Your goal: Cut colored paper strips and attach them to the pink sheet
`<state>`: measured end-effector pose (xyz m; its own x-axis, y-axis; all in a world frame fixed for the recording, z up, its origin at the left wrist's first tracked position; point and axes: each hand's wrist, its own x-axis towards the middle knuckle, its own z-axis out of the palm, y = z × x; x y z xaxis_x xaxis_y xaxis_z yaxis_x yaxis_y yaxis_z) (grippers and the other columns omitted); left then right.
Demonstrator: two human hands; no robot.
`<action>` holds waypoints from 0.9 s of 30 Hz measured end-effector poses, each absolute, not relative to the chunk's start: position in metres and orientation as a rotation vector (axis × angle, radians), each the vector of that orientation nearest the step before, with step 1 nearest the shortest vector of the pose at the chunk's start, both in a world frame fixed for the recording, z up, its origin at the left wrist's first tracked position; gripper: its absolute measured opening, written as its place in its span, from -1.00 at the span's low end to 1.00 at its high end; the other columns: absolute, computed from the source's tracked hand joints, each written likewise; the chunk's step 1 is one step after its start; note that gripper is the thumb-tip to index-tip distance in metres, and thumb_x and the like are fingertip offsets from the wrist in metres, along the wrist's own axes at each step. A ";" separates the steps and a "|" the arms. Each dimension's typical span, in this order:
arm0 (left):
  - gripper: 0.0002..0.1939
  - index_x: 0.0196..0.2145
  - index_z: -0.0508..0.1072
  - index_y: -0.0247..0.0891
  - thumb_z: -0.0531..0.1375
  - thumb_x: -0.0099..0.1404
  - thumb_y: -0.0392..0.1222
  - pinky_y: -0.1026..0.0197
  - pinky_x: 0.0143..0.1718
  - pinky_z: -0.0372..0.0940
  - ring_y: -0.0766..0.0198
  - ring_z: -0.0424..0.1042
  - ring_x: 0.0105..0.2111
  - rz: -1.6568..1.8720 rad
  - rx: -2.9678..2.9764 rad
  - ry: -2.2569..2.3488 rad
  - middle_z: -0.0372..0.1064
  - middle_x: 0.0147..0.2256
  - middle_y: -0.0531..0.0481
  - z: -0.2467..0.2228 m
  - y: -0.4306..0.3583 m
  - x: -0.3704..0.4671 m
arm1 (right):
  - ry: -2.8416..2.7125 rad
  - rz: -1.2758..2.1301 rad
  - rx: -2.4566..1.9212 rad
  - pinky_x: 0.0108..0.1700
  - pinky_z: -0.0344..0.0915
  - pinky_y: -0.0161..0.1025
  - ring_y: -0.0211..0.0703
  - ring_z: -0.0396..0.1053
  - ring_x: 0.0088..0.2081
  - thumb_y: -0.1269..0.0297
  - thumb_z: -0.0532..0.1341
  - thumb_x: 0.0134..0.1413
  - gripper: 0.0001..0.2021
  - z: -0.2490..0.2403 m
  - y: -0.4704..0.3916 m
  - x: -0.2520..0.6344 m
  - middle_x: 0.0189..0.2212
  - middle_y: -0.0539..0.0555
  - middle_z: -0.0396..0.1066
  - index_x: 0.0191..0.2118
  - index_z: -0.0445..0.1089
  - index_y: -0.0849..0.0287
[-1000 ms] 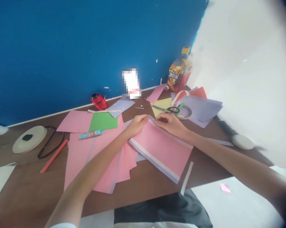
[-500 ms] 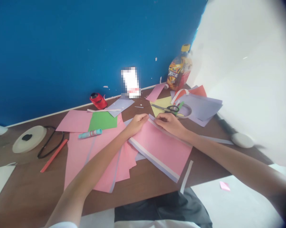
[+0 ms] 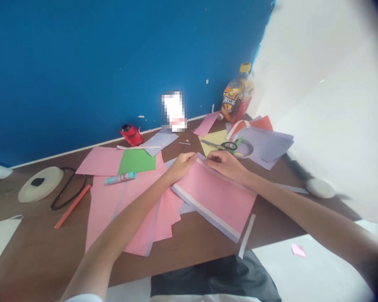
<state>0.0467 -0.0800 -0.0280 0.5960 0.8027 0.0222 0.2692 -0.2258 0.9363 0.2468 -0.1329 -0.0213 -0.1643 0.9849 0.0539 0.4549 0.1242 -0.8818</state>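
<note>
A pink sheet of paper (image 3: 218, 197) with white and lilac strips along two edges lies slanted in front of me. At its far corner my left hand (image 3: 184, 164) pinches the paper, fingers curled. My right hand (image 3: 223, 162) is closed at the same far end, just to the right, its fingertips at the strip along the right edge; what exactly they pinch is too small to make out. Left of the sheet, more pink papers (image 3: 104, 209) lie overlapped under my left forearm. Beyond my hands are scissors (image 3: 220, 144) and a roll of tape (image 3: 247, 147).
A glue stick (image 3: 120, 178) and green paper (image 3: 137, 160) lie on the pink papers. Behind stand a red container (image 3: 131, 135) and a tea bottle (image 3: 236, 94). A white strip (image 3: 247, 235) overhangs the table's front edge. Lilac sheets (image 3: 270, 144) lie at the right.
The view has shifted very slightly. Both hands stay at the far end of the pink sheet, with hardly any visible movement.
</note>
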 end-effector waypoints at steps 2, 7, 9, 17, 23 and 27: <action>-0.57 -0.47 0.20 -0.26 -0.01 0.37 0.14 0.27 -0.43 0.01 0.37 0.06 -0.49 0.641 1.767 0.882 0.07 -0.50 0.10 -0.028 -0.080 0.046 | -1.741 0.978 -1.400 -0.34 0.10 -0.25 -0.23 0.22 -0.43 0.14 0.15 0.11 -0.77 -0.020 -0.133 0.249 -0.52 -0.05 0.30 -0.46 0.34 0.16; -0.56 -0.44 0.27 -0.27 -0.01 0.36 0.16 0.27 -0.42 0.05 0.36 0.11 -0.48 0.639 1.732 0.874 0.14 -0.48 0.08 -0.028 -0.080 0.046 | -1.821 0.918 -1.435 -0.25 0.14 -0.22 -0.16 0.29 -0.33 0.10 0.13 0.15 -0.74 -0.019 -0.129 0.256 -0.38 0.01 0.39 -0.43 0.39 0.14; -0.56 -0.44 0.28 -0.28 0.00 0.35 0.17 0.27 -0.41 0.07 0.35 0.13 -0.47 0.641 1.724 0.874 0.17 -0.47 0.08 -0.029 -0.080 0.046 | -1.831 0.936 -1.442 -0.22 0.16 -0.21 -0.15 0.31 -0.30 0.09 0.12 0.17 -0.73 -0.020 -0.127 0.258 -0.34 0.01 0.39 -0.42 0.40 0.14; -0.55 -0.44 0.29 -0.29 0.01 0.35 0.17 0.26 -0.40 0.09 0.35 0.15 -0.46 0.633 1.707 0.840 0.18 -0.47 0.07 -0.030 -0.078 0.045 | -1.844 1.024 -1.456 -0.39 0.11 -0.24 -0.25 0.19 -0.47 -0.04 0.14 0.14 -0.65 -0.019 -0.124 0.263 -0.48 -0.03 0.28 -0.47 0.34 0.14; -0.54 -0.47 0.25 -0.28 0.01 0.35 0.18 0.26 -0.41 0.07 0.36 0.12 -0.48 0.625 1.718 0.828 0.15 -0.50 0.08 -0.030 -0.076 0.045 | -1.871 1.129 -1.461 -0.34 0.17 -0.24 -0.23 0.27 -0.43 0.00 0.18 0.11 -0.72 -0.011 -0.124 0.269 -0.41 -0.01 0.38 -0.37 0.42 0.11; -0.53 -0.47 0.29 -0.29 0.01 0.34 0.18 0.26 -0.39 0.06 0.35 0.13 -0.47 0.636 1.750 0.831 0.16 -0.50 0.08 -0.032 -0.073 0.046 | -1.861 1.247 -1.461 -0.30 0.20 -0.23 -0.21 0.31 -0.38 0.01 0.19 0.08 -0.74 -0.008 -0.125 0.273 -0.39 -0.01 0.40 -0.33 0.46 0.09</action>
